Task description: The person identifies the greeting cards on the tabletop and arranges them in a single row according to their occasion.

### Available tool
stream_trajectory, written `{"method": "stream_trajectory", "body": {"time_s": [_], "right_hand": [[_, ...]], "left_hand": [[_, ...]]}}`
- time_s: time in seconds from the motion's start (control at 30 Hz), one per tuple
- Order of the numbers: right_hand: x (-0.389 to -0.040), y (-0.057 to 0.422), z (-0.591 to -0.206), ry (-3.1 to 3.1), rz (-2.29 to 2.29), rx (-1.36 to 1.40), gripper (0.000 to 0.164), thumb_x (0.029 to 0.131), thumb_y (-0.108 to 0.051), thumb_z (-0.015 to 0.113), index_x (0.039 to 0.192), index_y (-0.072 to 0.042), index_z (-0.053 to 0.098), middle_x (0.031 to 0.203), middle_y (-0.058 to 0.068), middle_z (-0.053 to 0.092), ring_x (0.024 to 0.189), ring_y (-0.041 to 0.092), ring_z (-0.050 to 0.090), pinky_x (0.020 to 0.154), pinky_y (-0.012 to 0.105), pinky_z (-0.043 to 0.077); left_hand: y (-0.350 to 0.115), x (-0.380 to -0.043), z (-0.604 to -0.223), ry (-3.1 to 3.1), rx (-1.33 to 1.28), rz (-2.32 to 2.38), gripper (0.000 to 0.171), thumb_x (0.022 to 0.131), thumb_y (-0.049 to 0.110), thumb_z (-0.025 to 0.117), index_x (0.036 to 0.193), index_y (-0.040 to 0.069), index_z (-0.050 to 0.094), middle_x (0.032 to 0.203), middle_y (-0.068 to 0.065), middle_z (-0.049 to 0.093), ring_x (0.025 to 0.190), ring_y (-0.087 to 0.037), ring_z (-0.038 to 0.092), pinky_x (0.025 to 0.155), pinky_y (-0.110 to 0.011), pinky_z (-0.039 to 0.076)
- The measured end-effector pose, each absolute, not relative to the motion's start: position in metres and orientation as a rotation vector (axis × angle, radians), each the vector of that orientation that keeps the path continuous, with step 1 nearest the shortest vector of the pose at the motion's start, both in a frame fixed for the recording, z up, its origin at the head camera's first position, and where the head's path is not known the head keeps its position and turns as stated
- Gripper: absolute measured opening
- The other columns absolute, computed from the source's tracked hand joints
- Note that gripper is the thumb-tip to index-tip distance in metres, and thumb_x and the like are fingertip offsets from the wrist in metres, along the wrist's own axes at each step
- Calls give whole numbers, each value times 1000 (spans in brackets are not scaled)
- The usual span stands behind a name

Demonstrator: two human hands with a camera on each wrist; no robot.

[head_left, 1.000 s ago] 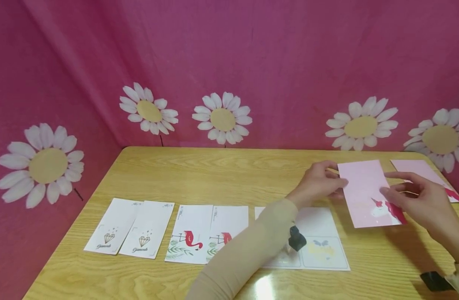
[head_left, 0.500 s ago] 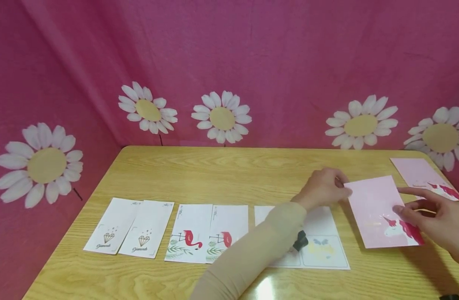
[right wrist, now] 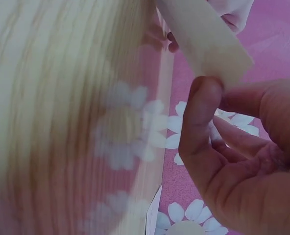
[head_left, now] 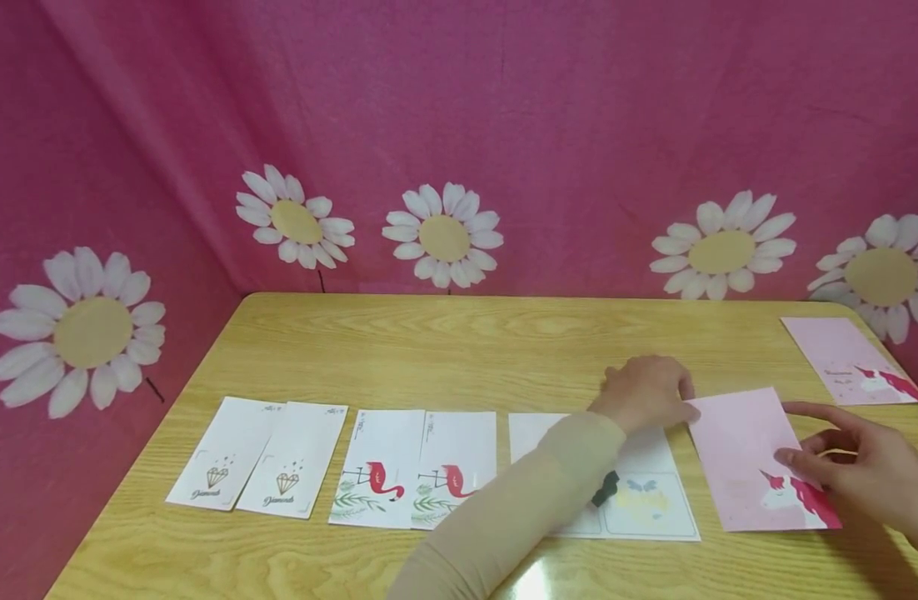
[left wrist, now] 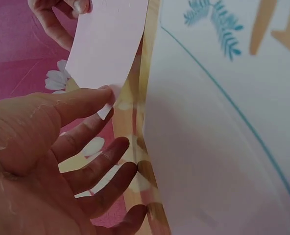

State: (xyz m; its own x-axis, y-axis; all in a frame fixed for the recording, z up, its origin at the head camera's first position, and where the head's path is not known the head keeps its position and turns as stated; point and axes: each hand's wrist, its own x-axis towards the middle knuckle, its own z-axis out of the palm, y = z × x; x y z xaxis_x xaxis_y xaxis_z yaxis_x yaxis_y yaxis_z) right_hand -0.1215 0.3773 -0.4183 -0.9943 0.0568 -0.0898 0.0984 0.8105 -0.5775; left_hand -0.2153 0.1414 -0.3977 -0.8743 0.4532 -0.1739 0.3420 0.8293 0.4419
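Observation:
A pink unicorn card (head_left: 736,442) is tilted slightly just above the table's right side, close to its surface. My left hand (head_left: 646,393) pinches its upper left corner between thumb and index finger; the left wrist view shows the other fingers loosely bent behind that card corner (left wrist: 108,54). On the opposite edge, my right hand (head_left: 867,467) pinches the card between thumb and fingers, also visible in the right wrist view near the card's pale edge (right wrist: 211,46). Left of it lie white cards with yellow print (head_left: 650,504), partly hidden by my left sleeve.
Another pink unicorn card (head_left: 834,354) lies at the table's far right corner. Two flamingo cards (head_left: 387,433) and two diamond cards (head_left: 234,425) lie in a row to the left. A pink curtain (head_left: 504,125) with daisies borders the wooden table (head_left: 429,350).
Both hands have lowered the pink card toward the table and brought it nearer, beside the yellow-print cards. The second unicorn card at the far right has become more visible.

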Motion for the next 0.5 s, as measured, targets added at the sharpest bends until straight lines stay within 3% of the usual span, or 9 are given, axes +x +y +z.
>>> {"method": "stream_trajectory", "body": {"time_s": [0.2,0.5], "right_hand": [[-124,376,-417,2889,-837,17,75,90,-26,79,147,5,42,85,3,65,67,-2,50,56,21,47],[-129,374,-421,2918,-681,-98,75,86,-24,82,144,7,45,84,2,64,68,3,49,55,22,42]], "left_hand": [[143,-213,-398,2764,635,488,13,87,46,79,86,36,71,89,23,63,86,-5,52,89,-37,42],[146,-210,-403,2809,621,378,13,86,46,80,85,36,71,97,18,60,93,-6,49,93,-38,45]]}}
